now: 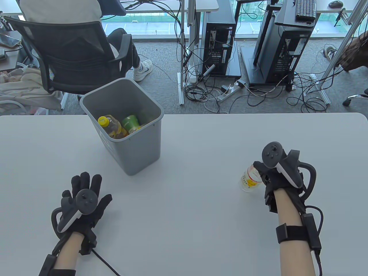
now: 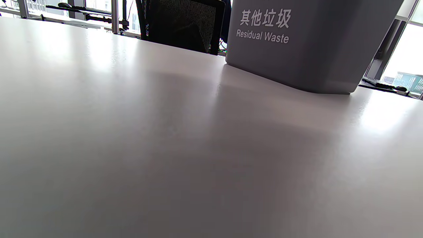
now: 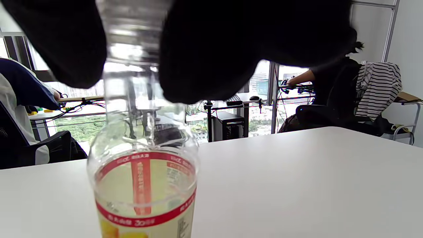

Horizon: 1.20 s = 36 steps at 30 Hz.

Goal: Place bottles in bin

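Three bottles: two [image 1: 110,126] [image 1: 130,123] in one bin [image 1: 143,152], one [image 1: 250,178] on the table [image 1: 184,201]

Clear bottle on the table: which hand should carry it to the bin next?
Right. The right hand already grips the clear bottle at its neck. The left hand rests flat and spread on the table, holding nothing, though nearer the bin.

white table [image 1: 201,149]; office chair [image 1: 66,54]; computer towers [image 1: 220,37]; floor cables [image 1: 258,95]

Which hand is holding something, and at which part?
The right hand grips the clear bottle at its neck; the left hand holds nothing.
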{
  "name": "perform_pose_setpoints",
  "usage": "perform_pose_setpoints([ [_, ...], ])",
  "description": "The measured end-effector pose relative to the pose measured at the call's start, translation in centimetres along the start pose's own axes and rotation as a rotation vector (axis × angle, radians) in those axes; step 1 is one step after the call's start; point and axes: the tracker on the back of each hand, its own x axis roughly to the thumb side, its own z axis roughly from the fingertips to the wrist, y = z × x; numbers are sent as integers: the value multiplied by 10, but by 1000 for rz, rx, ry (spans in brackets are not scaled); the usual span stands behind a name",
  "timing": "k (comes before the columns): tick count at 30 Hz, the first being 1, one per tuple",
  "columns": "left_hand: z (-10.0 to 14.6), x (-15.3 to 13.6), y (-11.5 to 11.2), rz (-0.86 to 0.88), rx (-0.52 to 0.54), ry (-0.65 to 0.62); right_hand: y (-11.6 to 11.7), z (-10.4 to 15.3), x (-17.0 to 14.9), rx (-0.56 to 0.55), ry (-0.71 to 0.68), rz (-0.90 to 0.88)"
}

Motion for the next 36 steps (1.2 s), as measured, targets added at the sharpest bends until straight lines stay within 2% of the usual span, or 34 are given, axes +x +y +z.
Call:
perform_pose_setpoints([
  [5,0,0,0,1,-3,5,-17,4,40,-96,-74,-122],
  [17,1,-1,0,5,15,0,-80,37,162,-496,-300,-324],
  [20,0,-2,1,14,16,4,-86,45,191,-533,-360,-329],
  [24,0,-4,1,25,14,9,-81,52,230,-525,-407,-318],
  [28,0,-5,1,29,15,10,-66,54,267,-506,-440,-288],
  [34,0,-4,1,21,7,8,-33,49,298,-484,-435,-221],
  [36,0,-4,1,18,7,7,-22,49,301,-448,-423,-263],
])
